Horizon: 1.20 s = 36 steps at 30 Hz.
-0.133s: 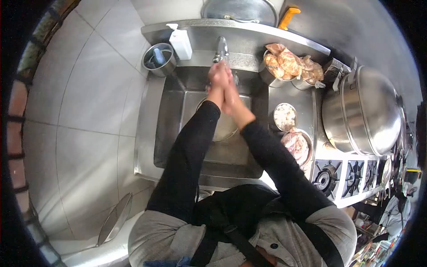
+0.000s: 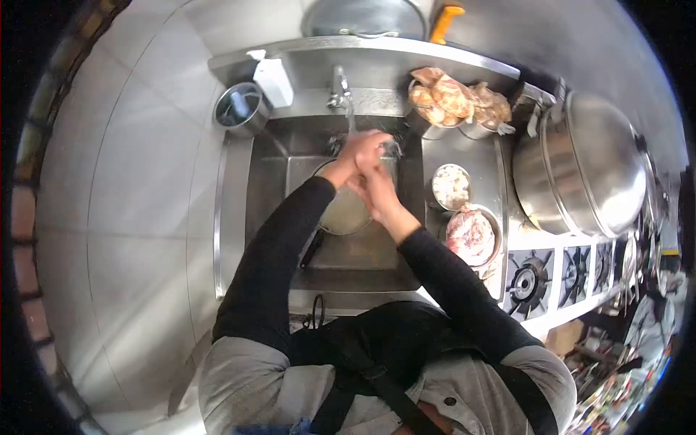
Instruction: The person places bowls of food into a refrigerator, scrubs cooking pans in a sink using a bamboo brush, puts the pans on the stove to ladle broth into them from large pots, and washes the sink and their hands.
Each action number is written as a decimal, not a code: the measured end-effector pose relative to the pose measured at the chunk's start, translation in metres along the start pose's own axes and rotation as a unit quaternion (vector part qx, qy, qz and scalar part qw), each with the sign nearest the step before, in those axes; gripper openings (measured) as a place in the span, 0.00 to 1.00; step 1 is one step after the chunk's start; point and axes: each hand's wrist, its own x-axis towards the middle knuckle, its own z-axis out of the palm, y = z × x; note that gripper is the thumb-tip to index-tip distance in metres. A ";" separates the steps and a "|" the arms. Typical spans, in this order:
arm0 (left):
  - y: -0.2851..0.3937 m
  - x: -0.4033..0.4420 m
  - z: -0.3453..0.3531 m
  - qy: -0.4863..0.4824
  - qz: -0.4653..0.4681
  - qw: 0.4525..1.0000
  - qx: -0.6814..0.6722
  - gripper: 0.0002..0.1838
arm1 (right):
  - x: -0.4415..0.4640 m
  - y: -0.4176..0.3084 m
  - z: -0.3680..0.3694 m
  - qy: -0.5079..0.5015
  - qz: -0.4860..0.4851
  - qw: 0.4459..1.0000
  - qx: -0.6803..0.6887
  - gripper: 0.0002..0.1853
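Note:
My left hand point(image 2: 357, 158) and my right hand point(image 2: 377, 190) are pressed together over the steel sink point(image 2: 348, 281), below the running faucet point(image 2: 338, 90). The left hand lies across the right one, and their fingers overlap and blur, so whether anything is between them cannot be made out. Water falls from the spout beside the hands. Beneath them a round pan point(image 2: 346, 216) rests in the basin, with a dark handle point(image 2: 312, 249) pointing down and left.
A white pump bottle point(image 2: 274, 83) and a steel pot point(image 2: 241, 110) stand at the back left. To the right are bagged food point(image 2: 444, 98), a bowl of white pieces point(image 2: 452, 186), raw meat point(image 2: 471, 235), a large steel pot point(image 2: 580, 167) and gas burners point(image 2: 528, 283).
My hands have drawn back slightly from the faucet and turned, the left now crossing over the right. The view has shifted a little, and the dark handle in the sink has come into sight.

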 end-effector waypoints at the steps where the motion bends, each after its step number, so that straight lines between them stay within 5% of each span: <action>1: 0.003 -0.004 0.007 0.027 0.083 0.996 0.037 0.31 | -0.006 0.007 -0.032 0.024 0.021 0.999 -0.029 0.14; 3: 0.039 0.006 -0.033 0.102 -0.142 0.981 0.083 0.32 | -0.018 0.021 -0.112 -0.176 0.004 0.969 -0.176 0.11; 5: 0.022 0.018 -0.046 0.066 0.021 0.982 0.177 0.32 | -0.068 0.017 -0.125 -0.087 0.085 0.950 -0.288 0.11; 7: 0.014 0.025 -0.061 -0.246 -0.087 0.910 0.323 0.34 | -0.112 0.011 -0.145 -0.079 0.087 0.925 -0.362 0.13; 9: -0.019 0.016 -0.051 -0.260 -0.108 0.879 0.384 0.33 | -0.164 -0.019 -0.150 -0.045 0.011 0.901 -0.431 0.12; 11: -0.029 -0.012 -0.043 -0.080 0.071 0.942 0.317 0.26 | -0.206 -0.032 -0.177 -0.005 -0.057 0.913 -0.403 0.11; 13: 0.009 -0.012 -0.031 -0.104 -0.079 0.973 0.191 0.23 | -0.251 -0.045 -0.220 0.051 -0.075 0.936 -0.340 0.11; 15: 0.038 -0.040 0.001 -0.148 -0.221 0.964 -0.026 0.19 | -0.306 -0.067 -0.238 0.204 -0.097 0.897 -0.381 0.06; 18: 0.117 -0.098 0.050 -0.154 -0.304 0.857 -0.386 0.13 | -0.376 -0.067 -0.308 0.386 -0.172 0.846 -0.324 0.06; 19: 0.150 -0.110 0.058 -0.169 -0.340 0.784 -0.490 0.13 | -0.398 -0.054 -0.347 0.426 -0.223 0.818 -0.317 0.07; 21: 0.230 -0.123 0.058 -0.180 -0.396 0.645 -0.629 0.11 | -0.449 -0.030 -0.410 0.525 -0.150 0.776 -0.316 0.11; 23: 0.282 -0.130 0.072 -0.133 -0.396 0.610 -0.674 0.08 | -0.501 0.020 -0.484 0.580 -0.120 0.772 -0.232 0.11; 26: 0.268 -0.134 0.117 -0.130 -0.290 0.623 -0.714 0.06 | -0.575 0.093 -0.561 0.627 -0.020 0.756 -0.188 0.10; 27: 0.299 -0.129 0.109 -0.096 -0.326 0.667 -0.663 0.07 | -0.590 0.106 -0.566 0.628 -0.007 0.764 -0.146 0.10; 29: 0.265 -0.122 0.128 -0.139 -0.374 0.634 -0.662 0.08 | -0.612 0.149 -0.604 0.621 0.029 0.767 -0.160 0.10; 31: 0.253 -0.126 0.142 -0.024 -0.470 0.664 -0.581 0.07 | -0.629 0.166 -0.620 0.624 0.057 0.762 -0.163 0.11; 36: 0.233 -0.124 0.171 0.021 -0.485 0.664 -0.569 0.03 | -0.642 0.135 -0.660 0.580 0.103 0.794 -0.150 0.12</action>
